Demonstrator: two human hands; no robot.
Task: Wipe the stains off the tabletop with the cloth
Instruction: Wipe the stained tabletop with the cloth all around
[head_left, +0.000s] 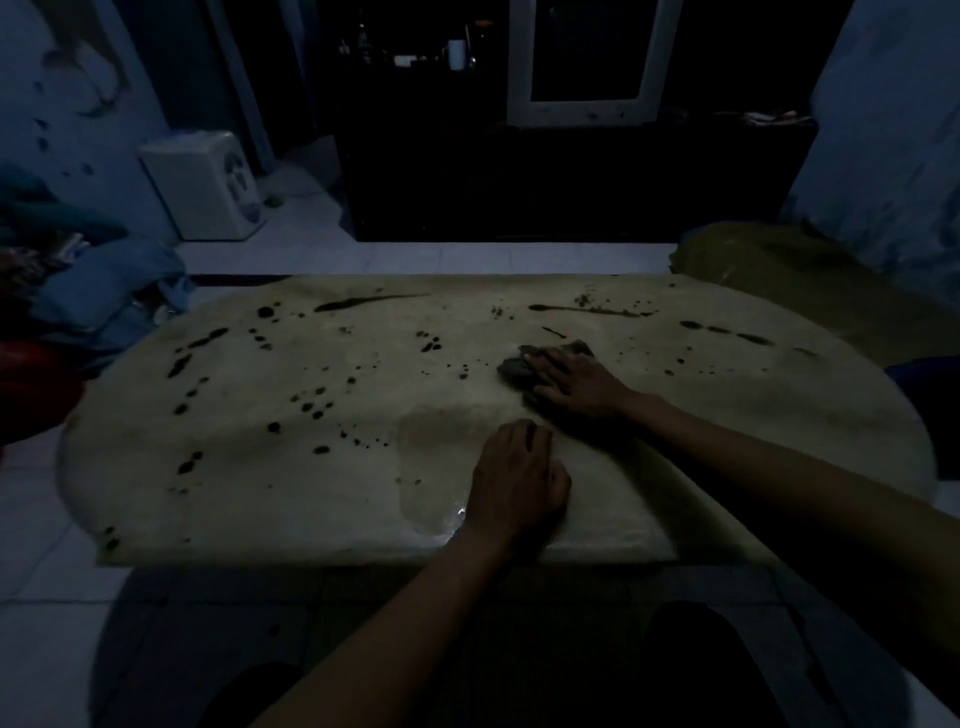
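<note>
A pale low tabletop (727, 415) fills the middle of the head view, in dim light. Several dark stains (311, 405) dot its left half and far edge, with long streaks (363, 302) at the back. My right hand (571, 382) presses flat on a dark grey cloth (519, 364) right of centre, fingers spread over it. My left hand (519, 483) rests on the table near the front edge, fingers curled under, holding nothing I can see. A damp smear (431, 467) lies just left of it.
A white box fan (208, 182) stands on the floor at back left. Blue fabric (104, 291) is piled left of the table. A dark cabinet (519, 182) and a white frame (587, 109) sit behind. An olive cushion (779, 260) lies at back right.
</note>
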